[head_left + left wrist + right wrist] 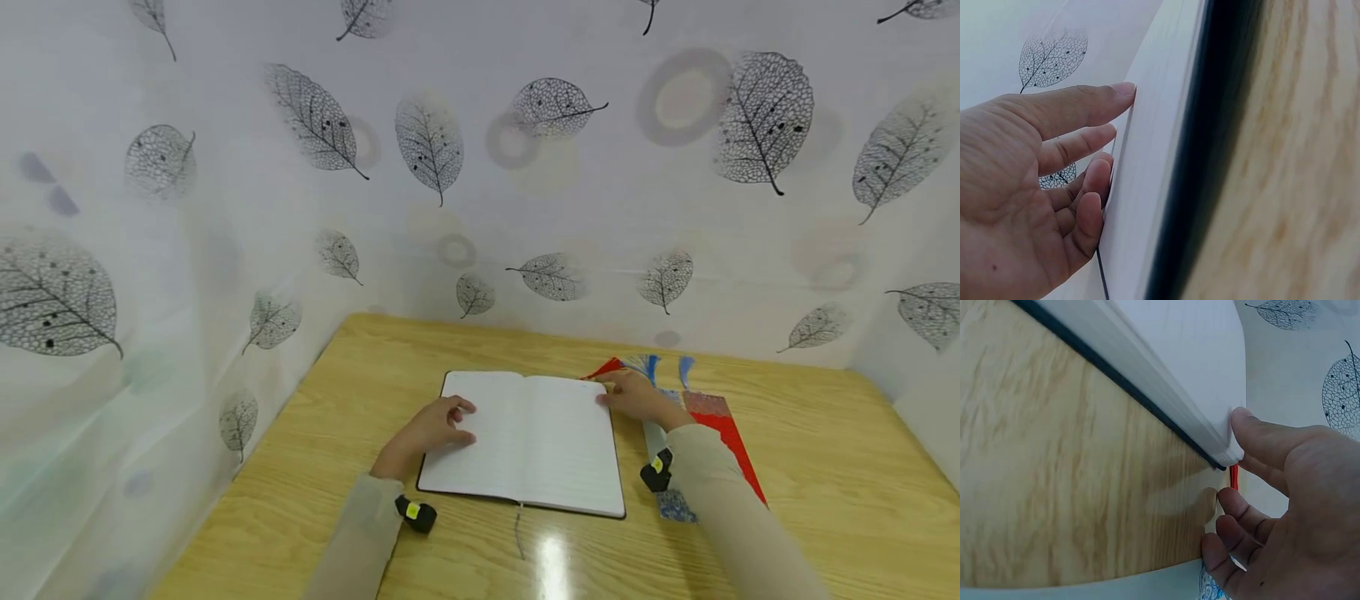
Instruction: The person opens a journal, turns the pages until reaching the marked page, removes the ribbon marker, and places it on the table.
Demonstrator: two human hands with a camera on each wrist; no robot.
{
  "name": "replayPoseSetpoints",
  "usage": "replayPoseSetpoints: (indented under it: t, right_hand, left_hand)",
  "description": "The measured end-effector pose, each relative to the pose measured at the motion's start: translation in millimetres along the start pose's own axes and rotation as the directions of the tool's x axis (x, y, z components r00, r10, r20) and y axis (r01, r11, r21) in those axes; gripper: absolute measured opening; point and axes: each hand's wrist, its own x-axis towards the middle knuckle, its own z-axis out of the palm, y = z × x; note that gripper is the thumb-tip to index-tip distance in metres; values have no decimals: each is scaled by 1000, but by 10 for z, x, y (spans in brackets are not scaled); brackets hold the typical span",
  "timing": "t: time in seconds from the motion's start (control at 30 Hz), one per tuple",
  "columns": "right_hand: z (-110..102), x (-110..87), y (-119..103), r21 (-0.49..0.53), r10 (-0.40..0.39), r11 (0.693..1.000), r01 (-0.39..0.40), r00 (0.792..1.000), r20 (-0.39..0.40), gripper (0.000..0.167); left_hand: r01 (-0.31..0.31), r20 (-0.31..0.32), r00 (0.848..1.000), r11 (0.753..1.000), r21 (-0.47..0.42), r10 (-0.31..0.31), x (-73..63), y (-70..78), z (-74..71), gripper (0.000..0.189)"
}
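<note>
An open notebook (566,450) with pale, faintly lined pages and a dark cover lies flat on the wooden table. On its left page rests my left hand (435,429), with thumb and fingers apart and loosely bent. The left wrist view shows those fingertips (1124,89) against the paper, nothing gripped. At the far right corner, my right hand (633,396) pinches the page edge: in the right wrist view the thumb (1254,425) lies on top and the index finger sits behind the corner. The other right fingers curl beside the table.
Right of the notebook lie a red strip (731,437) and a blue-and-white patterned strip (677,506), partly under the right forearm. Blue tassels (686,371) and a red tip (606,367) show behind the right hand. A grey ribbon (518,533) trails from the notebook's spine. Leaf-printed curtains (480,225) border the table.
</note>
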Motion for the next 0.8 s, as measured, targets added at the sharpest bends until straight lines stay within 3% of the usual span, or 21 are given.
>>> replayPoseSetpoints:
  t: [0.17, 0.37, 0.5, 0.6, 0.67, 0.8]
  right_hand:
    - [20, 6, -35, -49, 9, 999, -9, 1000, 3, 43]
    - [13, 5, -74, -59, -10, 998, 7, 999, -51, 40]
    - [9, -39, -96, 31, 6, 1000, -4, 997, -81, 34]
    - [6, -98, -115, 157, 17, 988, -5, 997, -76, 31]
    - [3, -146, -127, 309, 46, 950, -35, 998, -30, 40]
    - [4, -250, -165, 571, 65, 815, -99, 995, 79, 62]
  left_hand:
    - [4, 7, 1000, 1000, 0, -4, -2, 3, 12, 42]
    - [3, -10, 1000, 1000, 5, -3, -9, 37, -6, 41]
    - [10, -5, 1000, 1000, 9, -10, -20, 48, -5, 41]
    - [15, 3, 1000, 1000, 1, -15, -31, 43, -6, 41]
    - [19, 2, 1000, 1000, -14, -19, -34, 34, -14, 41]
    - [41, 3, 999, 998, -44, -41, -43, -5, -59, 41]
